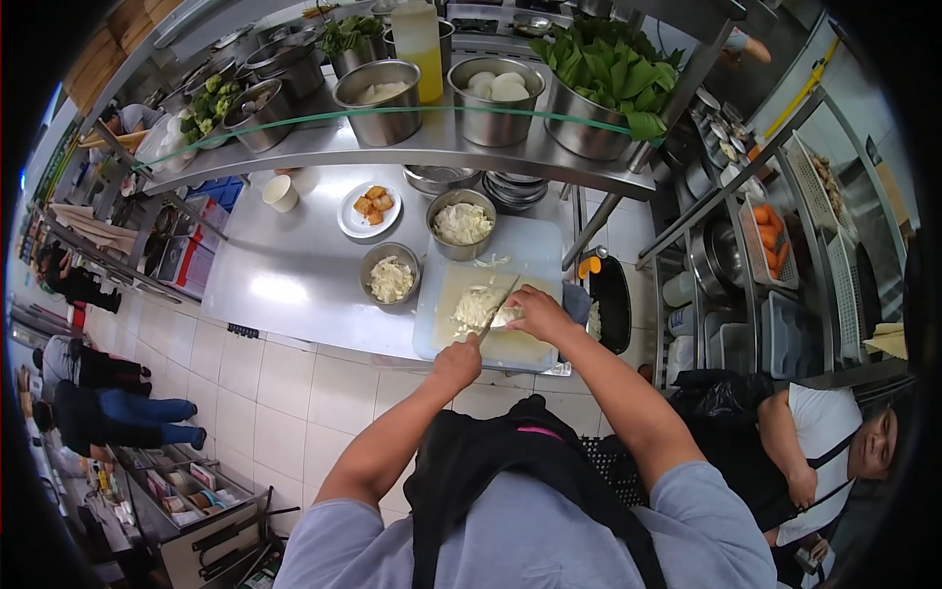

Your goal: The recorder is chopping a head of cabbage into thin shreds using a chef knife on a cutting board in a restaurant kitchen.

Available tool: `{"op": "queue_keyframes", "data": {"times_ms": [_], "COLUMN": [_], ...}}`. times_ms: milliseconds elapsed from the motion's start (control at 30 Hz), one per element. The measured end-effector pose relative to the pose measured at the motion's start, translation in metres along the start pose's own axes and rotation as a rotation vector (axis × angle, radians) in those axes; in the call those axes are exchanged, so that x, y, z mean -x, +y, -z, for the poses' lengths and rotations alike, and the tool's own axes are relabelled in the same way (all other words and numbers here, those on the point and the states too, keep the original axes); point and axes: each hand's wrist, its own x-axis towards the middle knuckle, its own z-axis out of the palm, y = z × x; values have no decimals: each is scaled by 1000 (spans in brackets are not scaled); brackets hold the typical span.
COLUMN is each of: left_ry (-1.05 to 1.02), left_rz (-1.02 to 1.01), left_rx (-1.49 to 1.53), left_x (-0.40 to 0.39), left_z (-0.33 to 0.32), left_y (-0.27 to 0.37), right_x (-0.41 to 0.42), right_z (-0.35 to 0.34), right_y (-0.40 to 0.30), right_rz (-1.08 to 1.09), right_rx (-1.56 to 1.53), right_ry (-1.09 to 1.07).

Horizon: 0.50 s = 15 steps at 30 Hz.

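My left hand (458, 362) is closed round the handle of a kitchen knife (502, 303), its blade angled up and to the right. With bent fingertips, my right hand (541, 314) grips a pale piece of cabbage (506, 318) beside the blade. Chopped cabbage (473, 305) is heaped left of the knife on a yellowish cutting board (447, 333). Beneath that lies a larger bluish-white board (541, 239). One steel bowl (482, 252) of shredded cabbage stands at the boards' far edge. Another steel bowl (401, 298) with cabbage sits to their left.
On the steel table (294, 309) are a plate of browned cubes (375, 230) and a paper cup (280, 193). An overhead shelf (456, 153) carries steel pots of vegetables. A black bin (618, 294) is right of the table. A person (817, 456) stands near at right; others are at left.
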Motion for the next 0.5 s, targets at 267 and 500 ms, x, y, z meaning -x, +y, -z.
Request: {"op": "queue_keyframes", "data": {"times_ms": [267,500], "left_ry": [-233,-68], "left_rz": [19,29], "left_rx": [-55,29], "left_x": [47,3], "left_z": [90,-1], "left_y": [26,17], "right_x": [-1,-1], "right_z": [4,2], "right_y": [3,3], "right_rz": [-30,-5], "right_rx": [29,4], "right_ry": [-47,-32]}}
